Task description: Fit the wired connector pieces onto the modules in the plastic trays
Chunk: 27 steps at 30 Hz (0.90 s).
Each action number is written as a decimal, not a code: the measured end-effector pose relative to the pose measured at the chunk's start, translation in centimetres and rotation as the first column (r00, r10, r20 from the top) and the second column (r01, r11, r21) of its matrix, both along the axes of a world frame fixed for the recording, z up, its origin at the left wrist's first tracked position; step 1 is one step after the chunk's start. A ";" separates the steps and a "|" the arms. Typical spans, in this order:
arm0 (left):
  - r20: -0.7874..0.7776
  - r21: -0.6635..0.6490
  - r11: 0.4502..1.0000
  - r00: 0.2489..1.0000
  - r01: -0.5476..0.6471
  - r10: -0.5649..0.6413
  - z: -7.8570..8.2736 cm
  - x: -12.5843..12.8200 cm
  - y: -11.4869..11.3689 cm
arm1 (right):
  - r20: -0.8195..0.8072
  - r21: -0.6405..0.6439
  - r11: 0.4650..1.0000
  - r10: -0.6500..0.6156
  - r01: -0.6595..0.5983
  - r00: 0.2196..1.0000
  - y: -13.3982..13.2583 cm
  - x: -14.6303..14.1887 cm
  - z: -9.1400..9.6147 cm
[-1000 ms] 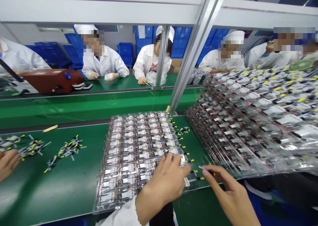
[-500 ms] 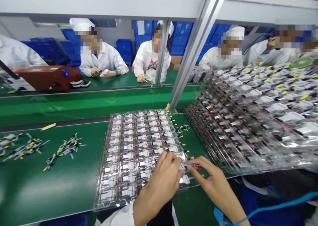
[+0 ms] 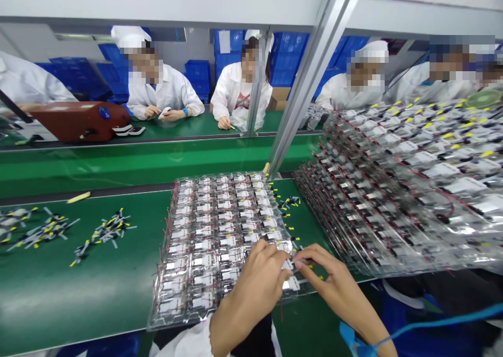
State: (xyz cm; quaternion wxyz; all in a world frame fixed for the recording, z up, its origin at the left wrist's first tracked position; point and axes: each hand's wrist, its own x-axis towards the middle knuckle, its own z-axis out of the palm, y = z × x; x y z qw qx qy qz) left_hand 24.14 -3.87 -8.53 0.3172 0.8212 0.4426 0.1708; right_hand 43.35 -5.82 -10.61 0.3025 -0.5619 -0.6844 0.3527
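My left hand (image 3: 257, 283) rests on the front right corner of a clear plastic tray (image 3: 157, 315), its fingers curled over the small flat cells with red wires held in the tray. My right hand (image 3: 334, 281) reaches in from the right, its fingertips pinching a small dark wired part (image 3: 304, 261) at the tray's edge. Small yellow-tipped pieces (image 3: 291, 229) lie on the green belt (image 3: 118, 283) beside the tray. The left hand's fingertips are partly hidden, so its grip is unclear.
A tall stack of similar trays (image 3: 396, 189) rises at the right. Loose bunches of yellow-tipped wired parts (image 3: 104, 236) lie on the belt at the left. An aluminium post (image 3: 302, 79) stands behind the tray. Several co-workers in white coats sit across a second green belt.
My right hand has moved left from the lower right to the tray's corner, meeting my left hand. A blue cord has entered at the lower right. A hand at the far left has gone.
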 end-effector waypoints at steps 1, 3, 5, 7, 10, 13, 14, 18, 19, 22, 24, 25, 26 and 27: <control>-0.003 0.005 1.000 1.000 0.002 -0.002 0.0 0.0 0.0 | 0.002 0.003 1.000 0.003 -0.003 1.000 0.0 0.0 0.0; -0.005 0.013 1.000 1.000 0.002 -0.002 -0.1 0.0 0.1 | 0.001 0.009 1.000 0.008 -0.008 1.000 0.0 0.0 0.1; 0.004 0.017 1.000 1.000 0.002 -0.002 -0.1 0.0 0.1 | -0.002 0.012 1.000 0.011 -0.011 1.000 0.0 -0.1 0.1; 0.007 0.018 1.000 1.000 0.000 0.000 -0.2 -0.1 0.0 | -0.006 0.015 1.000 0.009 -0.009 1.000 0.0 -0.1 0.2; 0.000 0.019 1.000 1.000 0.003 -0.003 -0.1 -0.1 0.0 | -0.012 0.020 1.000 0.010 -0.010 1.000 0.0 -0.1 0.3; 0.001 0.021 1.000 1.000 0.001 -0.001 0.0 -0.1 -0.1 | -0.011 0.017 1.000 0.020 -0.020 1.000 0.0 0.0 0.2; 0.001 0.020 1.000 1.000 -0.002 0.002 0.0 -0.1 -0.1 | -0.011 0.018 1.000 0.019 -0.019 1.000 -0.1 0.0 0.1; 0.005 0.025 1.000 1.000 -0.009 0.009 -0.2 -0.1 -0.1 | -0.024 0.023 1.000 -0.002 0.003 1.000 -0.1 0.0 -0.1; 0.007 0.028 1.000 1.000 -0.010 0.010 -0.3 -0.1 -0.1 | -0.028 0.023 1.000 -0.004 0.005 1.000 -0.2 0.0 -0.1; 0.003 0.027 1.000 1.000 -0.009 0.009 -0.3 -0.1 -0.2 | -0.032 0.020 1.000 -0.006 0.007 0.999 -0.3 -0.1 -0.3; -0.001 0.022 1.000 1.000 -0.004 0.004 -0.3 -0.1 -0.1 | -0.031 0.017 1.000 -0.013 0.013 0.999 -0.3 0.0 -0.4; -0.001 0.021 1.000 1.000 -0.002 0.002 -0.2 -0.1 -0.1 | -0.030 0.015 1.000 -0.015 0.016 0.999 -0.3 0.0 -0.5; 0.001 0.021 1.000 1.000 0.000 0.000 -0.2 -0.1 -0.1 | -0.028 0.013 1.000 -0.018 0.018 0.999 -0.4 0.0 -0.6; 0.003 0.020 1.000 1.000 0.000 0.000 -0.2 -0.1 -0.1 | -0.027 0.011 1.000 -0.020 0.020 0.999 -0.4 0.0 -0.7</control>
